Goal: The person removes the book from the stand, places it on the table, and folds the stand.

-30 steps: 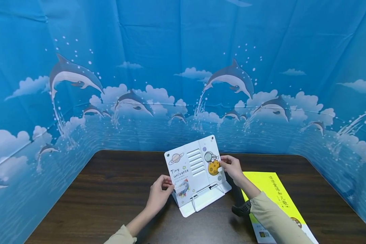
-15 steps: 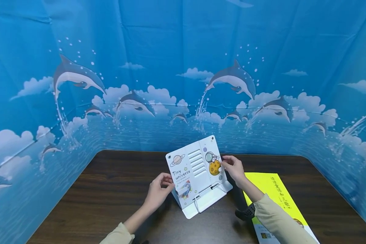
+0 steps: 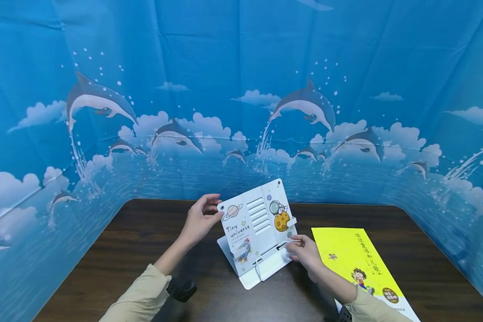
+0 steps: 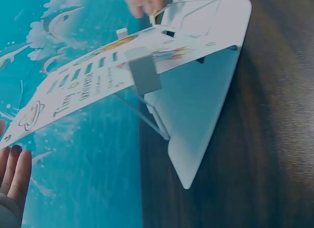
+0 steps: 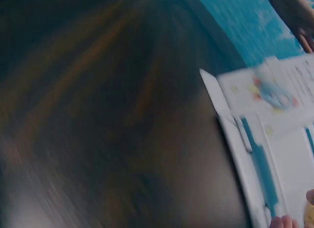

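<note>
A white book stand [image 3: 261, 219] with space cartoons and the words "Tiny universe" stands tilted on the table, its back plate [image 4: 191, 110] spread out behind. At the panel's top left corner, my left hand [image 3: 199, 221] has its thumb at the front and fingers behind, gripping the corner. My right hand [image 3: 306, 252] is at the ledge's right end, thumb and fingers pinching by the wire page clip there. The left wire clip [image 3: 258, 270] stands up from the ledge. Only fingertips of the right hand [image 5: 284, 222] show in the right wrist view.
A yellow book [image 3: 346, 250] lies on the dark wooden table [image 3: 145, 250], right of the stand and partly under the right forearm. A blue dolphin curtain [image 3: 241, 112] hangs behind the table. Dark bands circle both wrists.
My left hand has moved up from the stand's lower left side to its top left corner. My right hand has come down from the right edge to the ledge's clip. The stand stays nearly still.
</note>
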Demonstrator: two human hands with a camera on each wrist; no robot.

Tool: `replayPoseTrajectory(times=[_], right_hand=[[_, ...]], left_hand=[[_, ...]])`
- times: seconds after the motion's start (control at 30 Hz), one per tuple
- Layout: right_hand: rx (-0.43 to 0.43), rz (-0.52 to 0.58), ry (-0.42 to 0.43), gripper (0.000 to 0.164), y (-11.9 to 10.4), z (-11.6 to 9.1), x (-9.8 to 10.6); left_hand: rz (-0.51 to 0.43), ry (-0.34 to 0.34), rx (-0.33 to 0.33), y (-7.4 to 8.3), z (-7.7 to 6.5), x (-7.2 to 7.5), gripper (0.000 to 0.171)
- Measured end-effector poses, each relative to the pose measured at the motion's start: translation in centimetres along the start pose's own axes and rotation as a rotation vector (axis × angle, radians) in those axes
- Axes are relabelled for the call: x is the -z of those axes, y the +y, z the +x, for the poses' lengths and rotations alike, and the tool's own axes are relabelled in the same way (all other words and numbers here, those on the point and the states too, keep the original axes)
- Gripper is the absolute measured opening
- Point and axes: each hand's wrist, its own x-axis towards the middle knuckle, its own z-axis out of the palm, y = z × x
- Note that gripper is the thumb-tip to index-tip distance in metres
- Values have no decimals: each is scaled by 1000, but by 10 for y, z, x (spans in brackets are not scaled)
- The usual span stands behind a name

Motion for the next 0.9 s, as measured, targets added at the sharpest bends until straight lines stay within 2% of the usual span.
replayPoseTrajectory(times=[0.13, 0.27, 0.4, 0.6, 0.77, 0.9], right_hand=[[-40, 70, -46, 46, 2, -14, -9], [-46, 134, -29, 46, 5, -19, -17], [-16, 175, -5, 46, 8, -21, -24], [0, 177, -2, 50, 9, -21, -32], [16, 169, 34, 53, 11, -20, -41], [58, 140, 68, 55, 11, -19, -48]], left_hand=[[-3, -40, -20, 0, 4, -2, 38], [10, -32, -27, -3, 3, -4, 36], [21, -20, -31, -6, 1, -5, 35], [17, -5, -16, -7, -1, -6, 34], [-16, 12, -16, -7, -2, -8, 35], [-21, 15, -6, 8, -5, -8, 35]])
